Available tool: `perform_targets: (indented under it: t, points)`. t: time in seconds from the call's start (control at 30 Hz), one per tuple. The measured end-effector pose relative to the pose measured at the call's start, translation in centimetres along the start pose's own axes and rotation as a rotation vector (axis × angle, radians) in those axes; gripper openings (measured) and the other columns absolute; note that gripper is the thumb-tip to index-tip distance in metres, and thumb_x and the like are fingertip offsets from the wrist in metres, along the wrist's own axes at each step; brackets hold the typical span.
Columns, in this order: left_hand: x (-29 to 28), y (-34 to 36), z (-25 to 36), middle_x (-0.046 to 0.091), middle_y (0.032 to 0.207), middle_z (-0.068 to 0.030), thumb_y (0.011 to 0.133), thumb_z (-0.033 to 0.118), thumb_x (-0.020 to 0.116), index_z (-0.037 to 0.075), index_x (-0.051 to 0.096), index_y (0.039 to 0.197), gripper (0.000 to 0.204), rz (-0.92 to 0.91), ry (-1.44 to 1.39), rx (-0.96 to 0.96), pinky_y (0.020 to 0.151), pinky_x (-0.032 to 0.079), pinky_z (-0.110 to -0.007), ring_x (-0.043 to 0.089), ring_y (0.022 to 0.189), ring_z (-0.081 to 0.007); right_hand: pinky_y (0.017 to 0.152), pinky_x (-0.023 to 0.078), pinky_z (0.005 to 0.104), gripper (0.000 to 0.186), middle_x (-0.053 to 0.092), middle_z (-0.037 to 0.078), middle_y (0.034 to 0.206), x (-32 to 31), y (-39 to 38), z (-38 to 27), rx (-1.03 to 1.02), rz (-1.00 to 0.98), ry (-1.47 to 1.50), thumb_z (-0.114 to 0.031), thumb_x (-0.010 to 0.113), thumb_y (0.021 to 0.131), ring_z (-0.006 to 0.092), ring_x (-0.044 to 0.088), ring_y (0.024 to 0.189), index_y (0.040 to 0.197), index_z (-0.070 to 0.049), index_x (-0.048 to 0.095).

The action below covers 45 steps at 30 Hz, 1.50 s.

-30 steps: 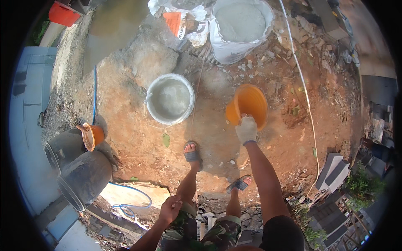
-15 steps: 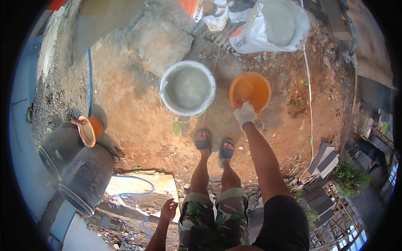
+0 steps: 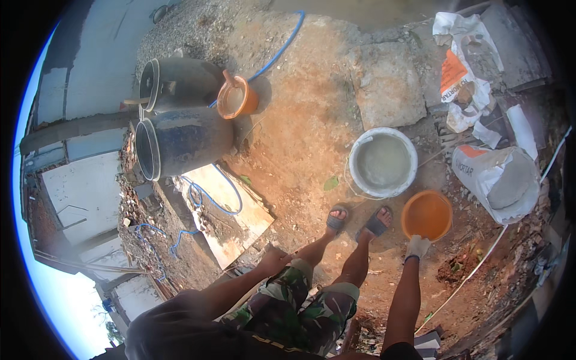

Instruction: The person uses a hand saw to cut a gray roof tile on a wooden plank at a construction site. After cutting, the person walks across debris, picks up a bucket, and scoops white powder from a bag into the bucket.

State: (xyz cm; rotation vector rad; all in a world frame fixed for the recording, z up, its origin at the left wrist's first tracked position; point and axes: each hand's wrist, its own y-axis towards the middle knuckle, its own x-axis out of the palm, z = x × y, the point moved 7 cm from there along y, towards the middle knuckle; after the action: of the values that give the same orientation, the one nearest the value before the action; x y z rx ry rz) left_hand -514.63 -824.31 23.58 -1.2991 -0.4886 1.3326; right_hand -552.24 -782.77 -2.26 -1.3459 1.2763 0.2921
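My right hand (image 3: 417, 246), in a pale work glove, is closed on the near rim of an orange bucket (image 3: 426, 216); its fingertips are partly hidden at the rim. Just beyond this bucket stands a larger whitish bucket (image 3: 384, 130) with grey, watery-looking contents and a wire handle hanging at its side. Bare and holding nothing, my left hand (image 3: 275, 262) lies by my left knee with its fingers loosely stretched. My sandalled feet (image 3: 357, 222) are on the dirt close to both buckets.
An opened mortar bag (image 3: 501, 180) with grey powder sits at the right, torn bags (image 3: 471, 66) behind it. Two dark drums (image 3: 186, 138) lie at the left, beside a small orange bucket (image 3: 238, 97). A blue hose (image 3: 279, 51) crosses the ground near a wooden board (image 3: 243, 222).
The view has swung left, so the buckets and bags appear farther right. My left hand has come to my left knee. My right hand stays at the orange bucket's rim.
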Motion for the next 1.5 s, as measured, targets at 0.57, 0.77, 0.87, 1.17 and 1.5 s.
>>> perform_targets:
  t: [0.57,0.77,0.87,1.17,1.5]
  points:
    - [-53.8,30.0,-14.5,0.049,0.151,-0.0198,0.092,0.047,0.063,0.013,0.041,0.152,0.073,0.682,0.123,-0.344,0.109,0.045,-0.05,0.052,0.136,-0.0368,0.084,0.05,0.036,0.024,0.065,0.01,0.1,3.1,-2.8,-16.1,-0.175,-0.332,0.038,-0.001,0.055,0.088,0.0225,0.062,0.09,0.109,0.002,0.066]
    - [-68.5,41.8,-22.2,0.041,0.154,-0.0276,0.087,0.049,0.067,0.012,0.034,0.158,0.087,0.911,0.03,-0.163,0.116,0.039,-0.049,0.044,0.14,-0.0461,0.084,0.049,0.0296,0.02,0.061,0.003,0.101,14.2,-16.0,-20.0,-0.101,-0.507,0.39,-0.006,0.05,0.1,0.0152,0.057,0.092,0.116,-0.001,0.061]
    - [-70.2,46.3,-23.1,0.037,0.158,-0.0253,0.087,0.046,0.069,0.009,0.047,0.149,0.075,0.863,0.192,-0.045,0.117,0.039,-0.049,0.038,0.144,-0.0472,0.08,0.048,0.0308,0.023,0.059,0.003,0.101,21.8,-23.9,-20.8,0.311,-0.9,0.963,-0.017,0.051,0.105,0.0156,0.056,0.09,0.119,-0.002,0.061]
    - [-68.1,44.9,-24.3,0.062,0.131,-0.0252,0.087,0.027,0.07,0.004,0.06,0.133,0.052,0.481,0.222,-0.098,0.107,0.046,-0.044,0.055,0.128,-0.0416,0.079,0.051,0.0318,0.024,0.061,0.004,0.098,25.6,-30.4,-26.6,0.235,-0.79,0.686,-0.015,0.05,0.099,0.0192,0.06,0.091,0.115,-0.003,0.063]
    - [-69.8,46.3,-21.7,0.053,0.141,-0.031,0.086,0.032,0.076,-0.007,0.035,0.151,0.086,0.767,-0.162,0.201,0.109,0.045,-0.045,0.054,0.13,-0.0431,0.075,0.052,0.0283,0.035,0.063,0.002,0.097,23.0,-29.1,-35.4,-0.154,-0.647,0.387,0.01,0.047,0.085,0.0144,0.061,0.089,0.11,-0.004,0.065]
